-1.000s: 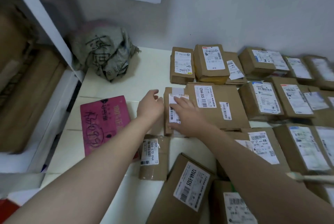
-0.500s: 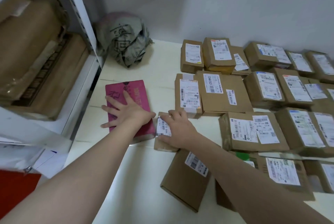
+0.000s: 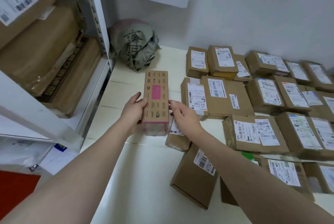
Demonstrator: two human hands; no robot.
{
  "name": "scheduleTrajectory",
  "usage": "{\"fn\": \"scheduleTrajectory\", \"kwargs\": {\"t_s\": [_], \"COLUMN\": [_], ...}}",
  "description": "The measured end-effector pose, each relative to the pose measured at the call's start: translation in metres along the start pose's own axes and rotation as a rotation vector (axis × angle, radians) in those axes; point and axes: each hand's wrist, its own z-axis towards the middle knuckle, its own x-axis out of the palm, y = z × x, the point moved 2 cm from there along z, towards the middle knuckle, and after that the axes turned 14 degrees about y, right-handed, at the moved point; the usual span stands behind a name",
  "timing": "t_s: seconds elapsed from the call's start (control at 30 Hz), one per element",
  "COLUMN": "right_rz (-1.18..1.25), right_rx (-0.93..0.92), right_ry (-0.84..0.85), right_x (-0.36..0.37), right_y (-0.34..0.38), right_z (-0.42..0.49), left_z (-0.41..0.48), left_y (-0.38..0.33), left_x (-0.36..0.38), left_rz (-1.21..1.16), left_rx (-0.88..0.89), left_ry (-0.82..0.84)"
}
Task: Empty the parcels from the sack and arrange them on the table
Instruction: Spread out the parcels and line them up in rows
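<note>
Left grip [image 3: 133, 109] curls round the logo-printed carton's [image 3: 156, 100] left long side, right grip [image 3: 182, 113] pinches the right. Its long axis points away, toward the crumpled sack [image 3: 134, 46].

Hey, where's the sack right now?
In the head view, the crumpled grey sack lies at the table's far left corner, right beside the white shelf post and beyond the printed brown-and-pink box.
</note>
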Motion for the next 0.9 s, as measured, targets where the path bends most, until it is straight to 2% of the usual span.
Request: {"fn": "scheduleTrajectory", "kwargs": {"t_s": [0.13, 0.27, 0.33, 0.47, 0.5, 0.53, 0.6, 0.63, 0.73, 0.83, 0.9], "right_rz": [0.011, -0.185, -0.224, -0.193, -0.122, -0.025, 0.227, 0.358, 0.838, 1.275, 1.401], "right_rx": [-0.079, -0.093, -0.047, 0.041, 0.056, 0.074, 0.079, 0.082, 0.108, 0.059, 0.023], "right_ry": [0.161, 0.143, 0.087, -0.057, -0.080, -0.093, -0.080, -0.072, -0.058, 0.029, 0.091], "right_x": [0.007, 0.015, 0.016, -0.003, -0.009, -0.014, -0.018, -0.020, -0.035, -0.057, -0.068], "right_y": [0.005, 0.010, 0.002, -0.008, -0.008, -0.010, -0.009, -0.005, 0.010, 0.014, 0.012], "right_z": [0.002, 0.006, 0.013, 0.018, 0.017, 0.017, 0.018, 0.020, 0.028, 0.031, 0.033], "left_z": [0.001, 0.000, 0.005, 0.021, 0.023, 0.023, 0.019, 0.017, 0.020, 0.033, 0.036], "left_y": [-0.012, -0.016, -0.015, -0.013, -0.014, -0.016, -0.021, -0.024, -0.025, -0.019, -0.017], "left_x": [-0.010, -0.003, -0.004, -0.017, -0.017, -0.016, -0.009, -0.005, 0.007, 0.007, 0.005], "left_rz": [0.313, 0.716, 0.657, 0.209, 0.183, 0.253, 0.563, 0.676, 0.730, 0.724, 0.662], "left_rx": [0.080, -0.161, -0.176, 0.035, 0.080, 0.107, 0.176, 0.275, 0.600, 0.586, 0.504], "left_ry": [-0.368, -0.300, -0.296, -0.225, -0.224, -0.261, -0.383, -0.407, -0.199, -0.033, 0.065]}}
